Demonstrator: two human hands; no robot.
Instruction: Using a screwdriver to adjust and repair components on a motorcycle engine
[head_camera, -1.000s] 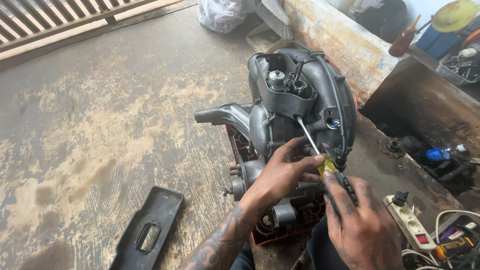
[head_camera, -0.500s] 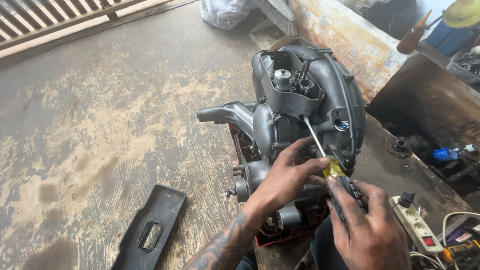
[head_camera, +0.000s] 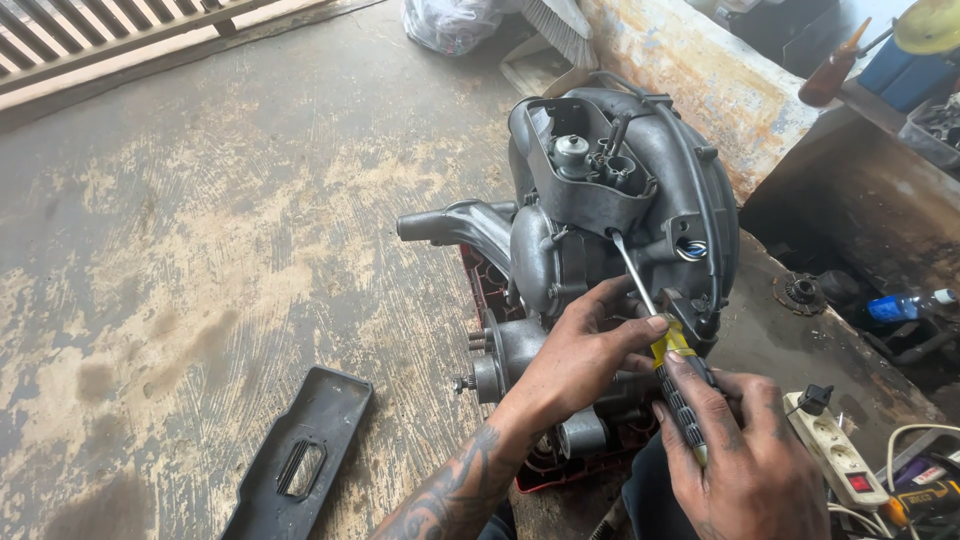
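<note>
Both hands are engaged: the yellow-and-black-handled screwdriver (head_camera: 672, 385) is gripped by the right hand (head_camera: 745, 455) and steadied between left hand (head_camera: 580, 355) fingertips, against the grey metal engine (head_camera: 600, 220).

Grey engine (head_camera: 600, 220), yellow-black screwdriver (head_camera: 672, 375), red crate (head_camera: 488, 285).

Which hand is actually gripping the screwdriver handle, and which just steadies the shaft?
The right hand grips the yellow-and-black screwdriver by its handle. The tattooed left hand only pinches near the shaft's base, resting against the grey engine.
</note>
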